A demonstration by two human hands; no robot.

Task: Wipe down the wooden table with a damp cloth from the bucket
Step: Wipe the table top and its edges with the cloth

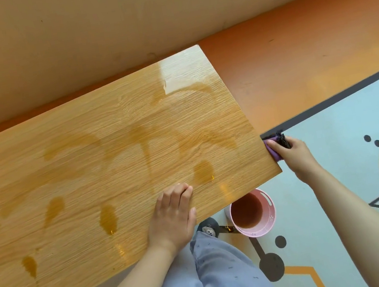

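Against table [85,161] edge, right hand [294,157] fingers clamp purple cloth [275,156]; left hand [173,217] fingers flat on table; bucket [272,207] between both.

Single head-worn wide-angle view, looking steeply down and forward, close over the counter [102,173], wall at far edge, floor and rug right, wearer's legs at near bottom edge

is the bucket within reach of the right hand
Probably yes: the right hand holds the cloth at the table edge, and the open bucket stands on the floor nearby, nothing between.
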